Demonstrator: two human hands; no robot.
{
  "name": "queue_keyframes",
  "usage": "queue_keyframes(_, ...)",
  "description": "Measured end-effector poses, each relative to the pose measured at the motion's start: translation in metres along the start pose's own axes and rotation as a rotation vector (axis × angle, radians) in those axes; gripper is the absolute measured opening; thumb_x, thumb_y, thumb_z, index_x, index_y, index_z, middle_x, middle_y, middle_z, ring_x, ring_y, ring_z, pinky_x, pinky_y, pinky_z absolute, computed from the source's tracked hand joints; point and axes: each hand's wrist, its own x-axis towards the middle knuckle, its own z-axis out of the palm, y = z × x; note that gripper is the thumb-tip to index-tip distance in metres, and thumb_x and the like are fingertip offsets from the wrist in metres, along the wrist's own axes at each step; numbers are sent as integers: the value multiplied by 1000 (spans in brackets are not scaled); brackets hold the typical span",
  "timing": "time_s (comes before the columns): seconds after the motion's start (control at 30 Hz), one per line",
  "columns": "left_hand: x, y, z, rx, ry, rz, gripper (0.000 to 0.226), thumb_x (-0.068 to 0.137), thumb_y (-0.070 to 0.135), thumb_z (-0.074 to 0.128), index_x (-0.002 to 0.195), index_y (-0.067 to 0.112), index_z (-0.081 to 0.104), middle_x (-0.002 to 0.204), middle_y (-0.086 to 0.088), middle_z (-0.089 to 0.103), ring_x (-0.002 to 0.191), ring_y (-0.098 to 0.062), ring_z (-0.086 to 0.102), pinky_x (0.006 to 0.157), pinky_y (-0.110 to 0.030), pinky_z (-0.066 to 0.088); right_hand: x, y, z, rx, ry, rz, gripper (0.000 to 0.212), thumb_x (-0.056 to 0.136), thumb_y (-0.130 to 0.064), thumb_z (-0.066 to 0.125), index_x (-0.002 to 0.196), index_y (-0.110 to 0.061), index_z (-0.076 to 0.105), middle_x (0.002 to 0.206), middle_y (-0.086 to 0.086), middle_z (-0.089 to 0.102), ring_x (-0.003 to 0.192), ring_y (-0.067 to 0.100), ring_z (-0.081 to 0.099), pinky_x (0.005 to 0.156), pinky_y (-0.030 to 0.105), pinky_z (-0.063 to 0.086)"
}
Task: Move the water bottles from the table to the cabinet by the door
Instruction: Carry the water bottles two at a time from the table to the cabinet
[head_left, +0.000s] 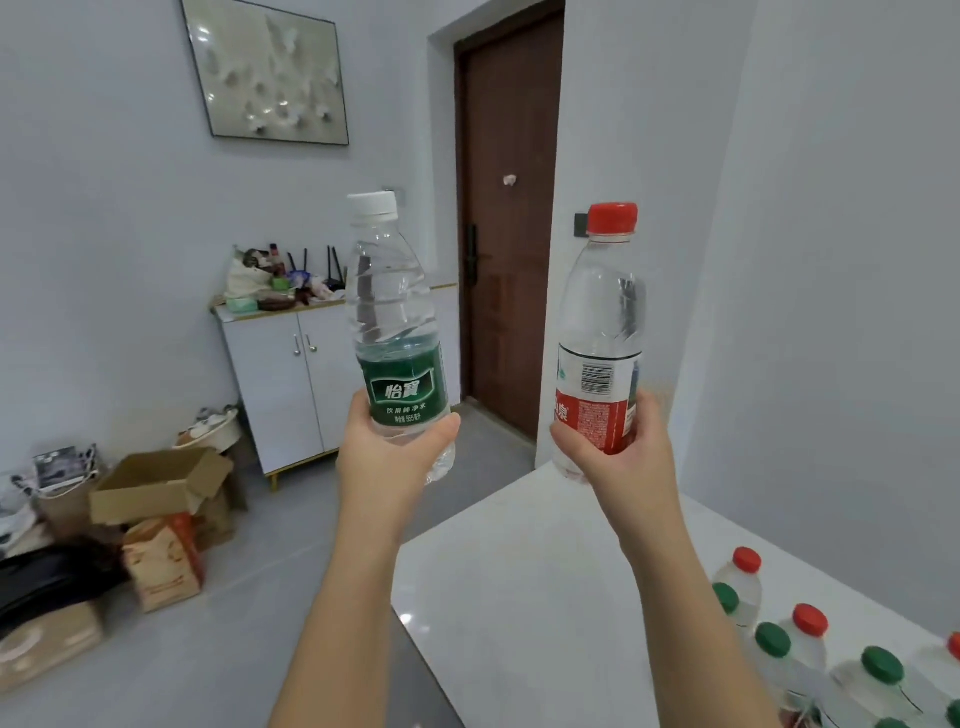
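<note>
My left hand grips the lower part of a clear water bottle with a green label and white cap, held upright in the air. My right hand grips a second upright bottle with a red label and red cap. Both are raised above the far end of the white table. Several more bottles with green and red caps stand on the table at the lower right. The white two-door cabinet stands against the wall left of the brown door.
The cabinet top carries a bag, a bowl, a router and small items. Cardboard boxes, paper bags and dark bags are piled on the grey floor at the left. A framed picture hangs on the wall. Open floor lies between table and cabinet.
</note>
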Motion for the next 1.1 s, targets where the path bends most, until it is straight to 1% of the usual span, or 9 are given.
queue_keyframes(0.2,42,-14,-29,-12,39,11,44,69,11,84,92,34,55,94,12,69,87,-7,66,74,-27,50,19,8,62,33,-51,-22,56,75,-20,82,123,-26,52,102,-11,66,89,1,65,68,14,53)
queue_keyframes(0.27,62,-22,-42,-4,48,19,46,63,18,87,92,35,55,93,13,69,89,-8,66,77,-29,51,27,13,87,32,-58,-30,59,75,-20,82,125,-26,51,106,-10,66,94,5,65,70,15,54)
queue_keyframes(0.4,114,-37,-72,18,29,25,47,53,32,80,93,37,56,94,14,69,90,-9,67,85,-34,53,46,18,145,35,-49,-41,62,75,-21,82,128,-28,50,108,-11,65,97,6,65,78,23,57)
queue_keyframes(0.53,170,-53,-101,59,-35,34,48,63,23,88,95,37,56,99,12,70,94,-12,67,90,-40,54,66,23,205,1,-49,-59,69,76,-25,81,135,-30,44,115,-13,60,103,4,60,71,12,53)
queue_keyframes(0.6,196,-62,-113,62,-58,33,50,58,30,87,96,39,56,100,13,70,95,-12,67,91,-41,54,74,27,233,-13,-34,-61,72,76,-28,82,137,-31,42,117,-14,59,105,5,59,73,13,52)
queue_keyframes(0.67,218,-70,-125,65,-79,32,52,54,33,84,97,40,56,101,13,71,96,-12,67,90,-41,54,80,32,259,-20,-21,-59,72,75,-29,82,136,-31,43,115,-16,59,105,4,60,78,17,52)
queue_keyframes(0.77,246,-84,-141,61,-116,41,49,65,20,87,97,39,56,100,14,70,95,-10,67,85,-35,54,91,38,291,-20,-11,-63,71,75,-27,83,135,-30,45,116,-12,61,105,7,61,79,20,55)
queue_keyframes(0.9,281,-102,-153,26,-127,26,48,68,16,85,98,39,55,99,14,69,93,-5,66,77,-27,50,111,48,328,-27,-13,-63,71,75,-25,82,135,-28,45,115,-12,61,104,5,61,69,12,53)
queue_keyframes(1.1,342,-138,-165,21,-120,2,56,65,19,88,108,36,58,101,15,71,96,-5,68,84,-29,53,155,77,384,9,-19,-52,70,74,-21,82,134,-29,46,113,-15,62,97,-4,61,69,9,52)
